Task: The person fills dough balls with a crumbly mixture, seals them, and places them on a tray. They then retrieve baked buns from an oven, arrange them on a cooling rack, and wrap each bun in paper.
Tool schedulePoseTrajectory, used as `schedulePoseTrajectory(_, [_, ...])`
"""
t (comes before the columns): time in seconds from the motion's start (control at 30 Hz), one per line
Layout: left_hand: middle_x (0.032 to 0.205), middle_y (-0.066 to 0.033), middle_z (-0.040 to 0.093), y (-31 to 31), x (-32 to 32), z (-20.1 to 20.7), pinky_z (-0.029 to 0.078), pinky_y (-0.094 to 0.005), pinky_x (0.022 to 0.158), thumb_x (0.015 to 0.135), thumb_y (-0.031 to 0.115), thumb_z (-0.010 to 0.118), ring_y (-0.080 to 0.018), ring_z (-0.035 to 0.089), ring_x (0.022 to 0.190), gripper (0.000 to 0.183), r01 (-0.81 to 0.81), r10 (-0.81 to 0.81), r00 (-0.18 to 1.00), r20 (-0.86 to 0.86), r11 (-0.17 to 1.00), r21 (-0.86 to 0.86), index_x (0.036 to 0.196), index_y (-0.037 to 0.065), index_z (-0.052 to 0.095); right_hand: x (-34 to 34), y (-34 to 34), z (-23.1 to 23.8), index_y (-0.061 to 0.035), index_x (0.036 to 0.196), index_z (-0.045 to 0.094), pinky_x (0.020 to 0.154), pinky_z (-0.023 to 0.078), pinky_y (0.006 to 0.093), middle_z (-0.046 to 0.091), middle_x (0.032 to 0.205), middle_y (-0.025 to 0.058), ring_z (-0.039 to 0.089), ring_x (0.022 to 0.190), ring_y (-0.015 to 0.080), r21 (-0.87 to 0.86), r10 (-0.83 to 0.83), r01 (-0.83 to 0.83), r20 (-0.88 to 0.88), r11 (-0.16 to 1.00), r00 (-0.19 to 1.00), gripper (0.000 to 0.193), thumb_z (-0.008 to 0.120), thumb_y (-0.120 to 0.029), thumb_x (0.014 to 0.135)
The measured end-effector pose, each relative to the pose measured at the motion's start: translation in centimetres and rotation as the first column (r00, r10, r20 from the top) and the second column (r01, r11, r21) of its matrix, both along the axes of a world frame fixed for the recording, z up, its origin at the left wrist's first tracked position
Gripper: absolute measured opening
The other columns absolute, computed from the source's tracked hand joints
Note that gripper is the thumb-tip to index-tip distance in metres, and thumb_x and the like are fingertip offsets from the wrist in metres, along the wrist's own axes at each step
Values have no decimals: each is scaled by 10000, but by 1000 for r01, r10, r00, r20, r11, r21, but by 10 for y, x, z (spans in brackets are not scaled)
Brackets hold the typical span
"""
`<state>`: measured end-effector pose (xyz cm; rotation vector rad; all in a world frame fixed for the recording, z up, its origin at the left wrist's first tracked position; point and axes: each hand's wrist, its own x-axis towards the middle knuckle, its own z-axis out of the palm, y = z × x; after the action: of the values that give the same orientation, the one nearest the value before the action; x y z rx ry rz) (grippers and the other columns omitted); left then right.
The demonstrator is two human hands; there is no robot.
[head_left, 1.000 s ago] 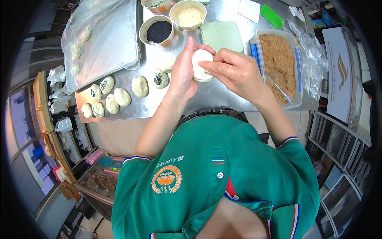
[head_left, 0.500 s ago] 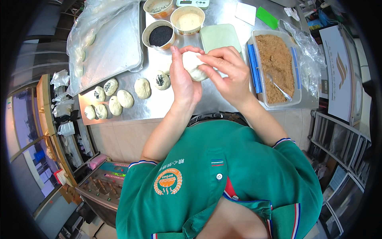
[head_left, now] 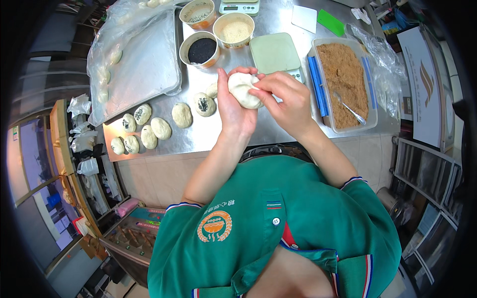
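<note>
A round, pale piece of dough (head_left: pixel 243 91) rests in my left hand (head_left: pixel 234 111), whose fingers curl round its far and left sides. My right hand (head_left: pixel 287 102) pinches the dough's right edge between thumb and fingers, and folds gather there. What lies inside the dough is hidden. To the left on the steel table, several finished-looking dough balls (head_left: pixel 161 128) lie in loose rows, some topped with black seeds. The nearest seeded ball (head_left: pixel 204 105) sits just left of my left hand, beside another ball partly covered by that hand.
Beyond my hands stand bowls of black seeds (head_left: pixel 201 50), pale seeds (head_left: pixel 234 31) and a mixed filling (head_left: pixel 198 14). A scale (head_left: pixel 273 52) stands close ahead. At right is a tub of brown crumbly filling (head_left: pixel 343 79) with a spoon (head_left: pixel 350 108). A plastic-covered tray (head_left: pixel 144 64) lies at left.
My hands and the dough sit slightly lower in view. The dough has turned to show its gathered edge, with my right fingertips still pinching it. The view has shifted a little.
</note>
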<state>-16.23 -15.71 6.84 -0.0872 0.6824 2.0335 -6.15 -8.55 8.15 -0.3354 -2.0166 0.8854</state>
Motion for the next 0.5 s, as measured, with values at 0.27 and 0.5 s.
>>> schedulePoseTrajectory(0.27, [1146, -142, 600, -1, 7, 1, 460, -420, 967, 1029, 477, 295, -260, 576, 1076, 510, 126, -127, 991, 45, 992, 5, 1084, 50, 568, -11, 14, 18, -47, 759, 645, 601, 472, 338, 614, 785, 106, 591, 740, 253, 89, -111, 110, 0, 990, 994, 198, 810, -106, 667])
schedulePoseTrajectory(0.5, [1556, -129, 251, 17, -8, 13, 251, -400, 1156, 1002, 593, 159, -261, 269, 1426, 730, 174, -179, 925, -335, 984, -46, 1510, 75, 233, -34, -8, 14, -6, 1184, 596, 996, 409, 379, 564, 1262, 135, 487, 1223, 277, -677, 41, -203, -247, 708, 968, 459, 725, -190, 783])
